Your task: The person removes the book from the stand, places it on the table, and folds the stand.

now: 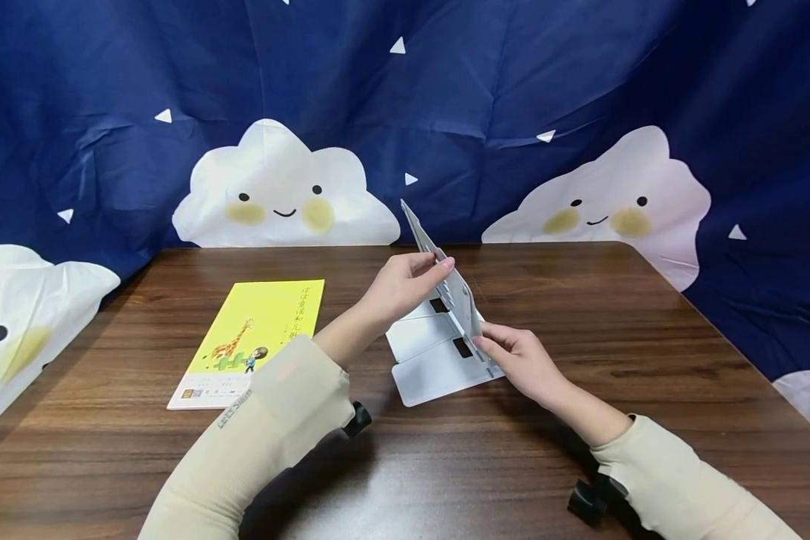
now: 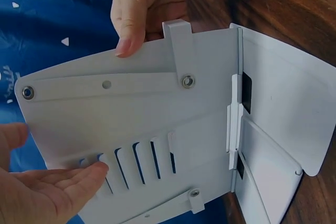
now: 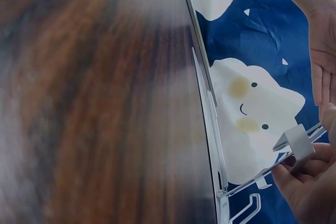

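Note:
A white metal book stand (image 1: 421, 375) sits partly unfolded on the table, its slotted panel (image 2: 152, 114) raised at a steep tilt from the flat base. My left hand (image 1: 401, 289) holds the panel by its upper part, fingers (image 2: 79, 184) extended along the face beside the slots. Lower down on the right, my right hand (image 1: 526, 364) grips the panel's side edge, its thumb (image 2: 128, 38) on the face near a bent clip (image 2: 178, 40). Riveted arms run along both sides of the panel. In the right wrist view the stand (image 3: 209, 129) appears mostly edge-on.
A yellow booklet (image 1: 270, 315) with a giraffe picture lies to the left of the stand on the brown wooden table (image 1: 445, 465). Behind the table hangs a blue curtain (image 1: 445, 90) with cloud faces. A black wrist device (image 1: 587, 502) is strapped by the right cuff.

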A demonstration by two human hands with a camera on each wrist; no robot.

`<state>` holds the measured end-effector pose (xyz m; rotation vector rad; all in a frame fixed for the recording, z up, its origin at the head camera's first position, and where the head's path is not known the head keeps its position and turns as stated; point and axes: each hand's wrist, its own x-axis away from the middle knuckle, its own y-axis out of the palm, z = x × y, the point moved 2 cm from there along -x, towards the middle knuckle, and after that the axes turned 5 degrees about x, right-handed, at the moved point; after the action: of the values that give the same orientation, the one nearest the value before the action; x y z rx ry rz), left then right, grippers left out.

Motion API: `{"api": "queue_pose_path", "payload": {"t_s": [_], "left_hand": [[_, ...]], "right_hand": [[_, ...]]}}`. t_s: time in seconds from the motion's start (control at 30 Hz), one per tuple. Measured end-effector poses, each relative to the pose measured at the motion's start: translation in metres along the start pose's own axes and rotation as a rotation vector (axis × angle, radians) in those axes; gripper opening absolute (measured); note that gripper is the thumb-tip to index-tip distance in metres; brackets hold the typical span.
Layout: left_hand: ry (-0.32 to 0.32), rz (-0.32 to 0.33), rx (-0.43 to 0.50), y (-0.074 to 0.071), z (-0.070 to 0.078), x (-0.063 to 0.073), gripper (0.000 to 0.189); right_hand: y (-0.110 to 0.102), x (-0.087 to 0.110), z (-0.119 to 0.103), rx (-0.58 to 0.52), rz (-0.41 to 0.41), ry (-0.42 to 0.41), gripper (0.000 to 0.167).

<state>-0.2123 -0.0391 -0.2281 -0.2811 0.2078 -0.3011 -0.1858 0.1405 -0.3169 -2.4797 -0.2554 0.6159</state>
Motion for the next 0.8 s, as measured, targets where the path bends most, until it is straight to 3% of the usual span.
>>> {"api": "queue_pose_path", "payload": {"t_s": [0.23,0.47,0.63,0.8], "left_hand": [[0.000,0.046,0.043,-0.005,-0.005,0.006,0.034],[-0.022,0.043,0.148,-0.010,-0.011,0.014,0.037],[-0.039,0.052,0.238,-0.014,-0.018,0.020,0.040],[-0.044,0.071,0.226,-0.020,-0.026,0.027,0.034]], "right_hand": [[0.003,0.001,-0.003,-0.015,0.029,-0.055,0.034],[0.007,-0.001,-0.005,0.003,-0.020,0.058,0.035],[0.010,-0.001,-0.008,0.017,-0.024,0.053,0.035],[0.013,-0.003,-0.008,0.073,-0.029,0.059,0.037]]}}
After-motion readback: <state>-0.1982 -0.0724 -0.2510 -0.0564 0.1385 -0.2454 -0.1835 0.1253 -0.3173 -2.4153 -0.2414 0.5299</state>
